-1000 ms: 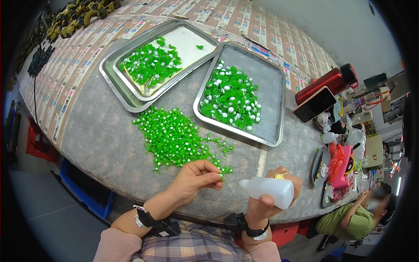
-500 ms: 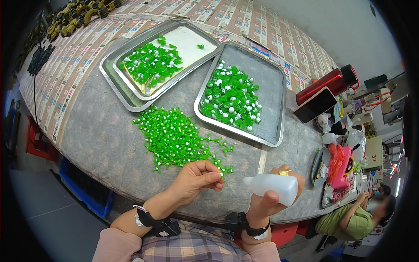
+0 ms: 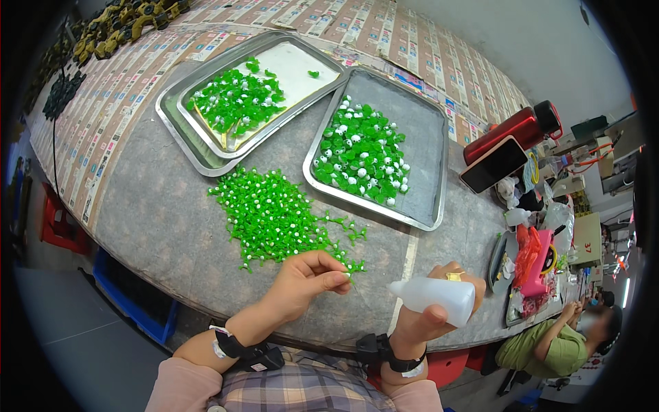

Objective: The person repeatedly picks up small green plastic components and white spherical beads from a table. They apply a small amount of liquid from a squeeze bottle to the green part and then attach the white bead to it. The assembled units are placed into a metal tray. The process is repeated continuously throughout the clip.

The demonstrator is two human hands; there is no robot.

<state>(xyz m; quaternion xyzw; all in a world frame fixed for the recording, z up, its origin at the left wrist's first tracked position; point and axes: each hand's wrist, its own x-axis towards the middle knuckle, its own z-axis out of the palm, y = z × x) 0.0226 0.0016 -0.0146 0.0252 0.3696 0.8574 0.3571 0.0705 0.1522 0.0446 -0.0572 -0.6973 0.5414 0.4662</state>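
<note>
My left hand (image 3: 307,278) pinches one green piece (image 3: 349,275); my right hand (image 3: 439,309) grips a white squeeze bottle (image 3: 434,297). The right tray (image 3: 425,123) holds finished-looking pieces, with a big loose pile (image 3: 274,216) left on the table (image 3: 158,220)

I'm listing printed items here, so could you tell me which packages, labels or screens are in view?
Printed sheets: repeated rectangular labels covering the table's far side, pale with red and blue.
Phone: dark blank screen, leaning on a red bottle at right.
Squeeze bottle: white, unlabelled, in the right hand.
</note>
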